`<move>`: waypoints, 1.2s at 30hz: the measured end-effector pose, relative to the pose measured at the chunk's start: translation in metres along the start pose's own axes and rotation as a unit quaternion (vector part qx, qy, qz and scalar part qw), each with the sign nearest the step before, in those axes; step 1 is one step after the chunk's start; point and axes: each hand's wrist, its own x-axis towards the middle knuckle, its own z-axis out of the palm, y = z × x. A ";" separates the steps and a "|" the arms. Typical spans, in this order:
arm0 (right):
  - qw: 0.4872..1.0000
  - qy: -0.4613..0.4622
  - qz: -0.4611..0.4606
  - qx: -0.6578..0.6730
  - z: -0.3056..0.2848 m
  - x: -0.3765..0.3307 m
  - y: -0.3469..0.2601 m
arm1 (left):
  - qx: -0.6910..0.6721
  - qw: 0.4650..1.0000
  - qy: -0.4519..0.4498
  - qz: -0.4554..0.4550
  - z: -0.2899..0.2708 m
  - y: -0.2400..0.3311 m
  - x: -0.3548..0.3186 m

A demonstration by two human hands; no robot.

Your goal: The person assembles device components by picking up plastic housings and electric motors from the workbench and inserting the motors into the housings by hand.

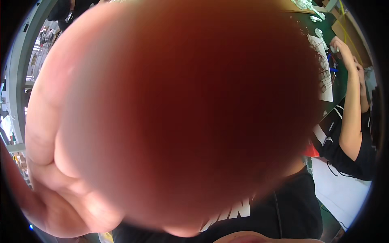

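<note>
A hand, seemingly my left hand (44,117), is right up against the camera and fills most of the head view. Its near part is a dark red blur, so its fingers and anything in them cannot be made out. Creased skin shows sharply only along the left side. Below it is my black top (298,206) with white lettering. At the lower edge lies a strip of skin (251,238), which I cannot assign to a hand or arm. I cannot make out my right hand.
On the right, a co-worker's hand (342,50) is over a green table (340,85). White plastic parts (320,36) and a white sheet (327,91) with thin wire pieces lie there. Grey metal framing (18,73) stands at the left.
</note>
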 end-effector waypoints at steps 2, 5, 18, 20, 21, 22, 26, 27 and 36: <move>1.000 0.009 0.010 -0.018 -0.002 0.002 -0.002 | 0.008 1.000 0.007 0.001 0.000 0.001 0.000; 0.999 0.004 0.039 0.001 -0.002 0.003 -0.003 | 0.031 0.999 0.017 0.002 -0.001 0.003 -0.001; 0.998 -0.022 -0.040 0.044 -0.009 -0.007 0.003 | 0.089 0.996 0.027 0.014 0.010 -0.001 0.012; 0.994 0.012 -0.101 -0.027 -0.002 -0.003 0.001 | 0.096 0.995 0.030 0.013 0.013 -0.006 0.012; 1.000 -0.010 0.014 -0.015 -0.002 -0.002 -0.010 | 0.099 0.995 0.031 0.012 0.015 -0.008 0.012; 0.996 0.009 -0.082 0.017 -0.003 -0.004 -0.001 | 0.100 0.994 0.028 0.018 0.015 -0.011 0.016; 1.000 0.009 -0.009 -0.002 0.004 -0.005 0.007 | 0.109 0.993 0.028 0.025 0.019 -0.016 0.020; 1.000 -0.014 0.001 -0.002 0.000 -0.002 0.010 | 0.112 0.993 0.031 0.021 0.020 -0.016 0.018; 1.000 0.005 -0.006 0.010 0.001 0.001 0.010 | 0.148 0.988 0.043 0.011 0.022 -0.025 0.024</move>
